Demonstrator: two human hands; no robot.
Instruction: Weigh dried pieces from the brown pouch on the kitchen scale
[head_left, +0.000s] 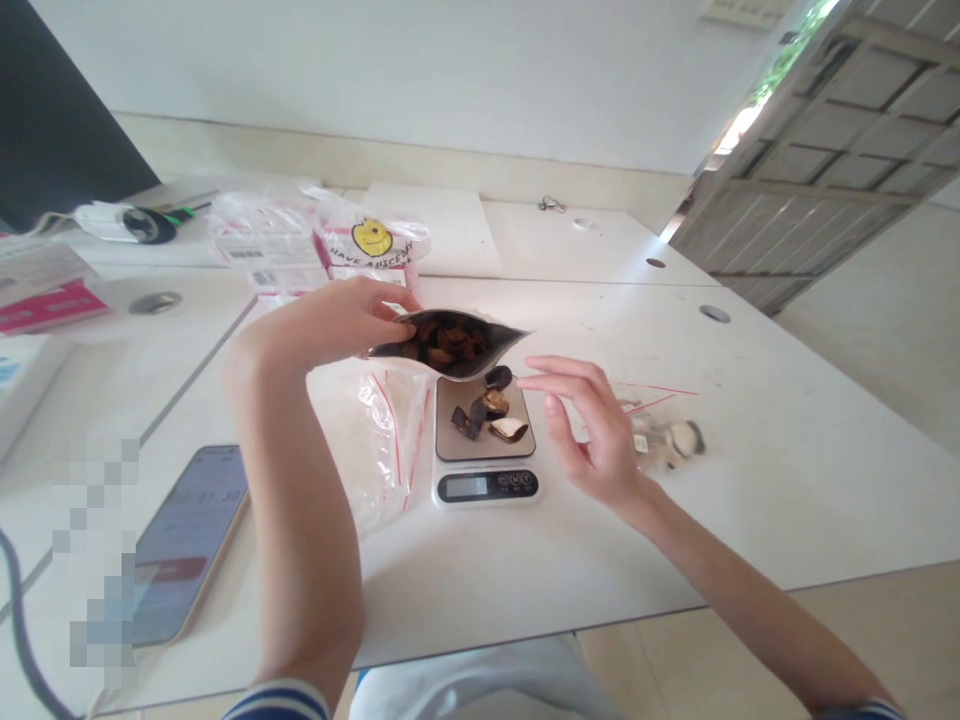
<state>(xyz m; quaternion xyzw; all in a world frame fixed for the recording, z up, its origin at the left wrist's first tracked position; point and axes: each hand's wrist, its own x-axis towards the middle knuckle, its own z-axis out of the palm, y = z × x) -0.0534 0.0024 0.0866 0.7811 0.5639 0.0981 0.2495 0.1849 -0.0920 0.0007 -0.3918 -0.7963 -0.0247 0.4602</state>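
My left hand point(352, 318) is closed on the rim of an open dark pouch point(450, 345) filled with brown dried pieces, held tilted above a small kitchen scale point(485, 452). Several dried pieces point(489, 410) lie on the scale's platform. My right hand point(581, 425) hovers just right of the scale with fingers spread and nothing in it. A pile of clear zip bags with red seals point(379, 440) lies left of the scale, under my left forearm.
A filled clear zip bag point(667, 440) lies right of my right hand. A phone point(187, 540) lies at the near left. Plastic bags, one with a yellow smiley point(373, 240), sit at the back. The white table point(787, 470) ends near my body.
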